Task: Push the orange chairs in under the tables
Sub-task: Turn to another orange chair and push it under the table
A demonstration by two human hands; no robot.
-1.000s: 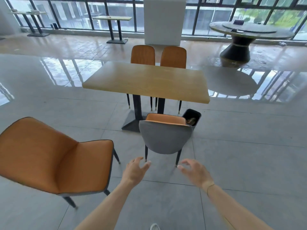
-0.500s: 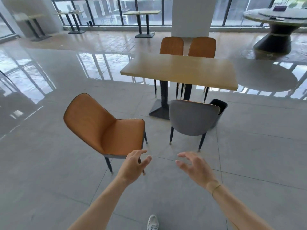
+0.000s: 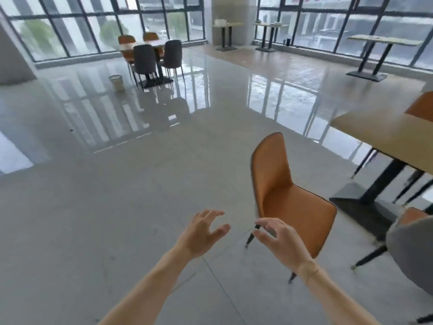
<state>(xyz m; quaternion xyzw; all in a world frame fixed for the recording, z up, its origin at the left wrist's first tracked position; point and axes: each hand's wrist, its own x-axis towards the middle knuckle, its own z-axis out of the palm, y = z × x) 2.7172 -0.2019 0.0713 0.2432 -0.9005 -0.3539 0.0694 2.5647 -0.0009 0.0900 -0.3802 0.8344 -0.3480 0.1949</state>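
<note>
- reaching: left hand (image 3: pixel 201 233) and right hand (image 3: pixel 280 242), fingers spread, holding nothing.
- orange chair (image 3: pixel 284 198) stands clear of the table (image 3: pixel 384 134) edge, seat toward it.

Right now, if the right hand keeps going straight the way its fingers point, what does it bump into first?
Probably the orange padded chair with thin black legs. The right hand, fingers spread and empty, points up-left at the chair's near edge and front leg. Depth is unclear, so it may still be short of touching.
</note>
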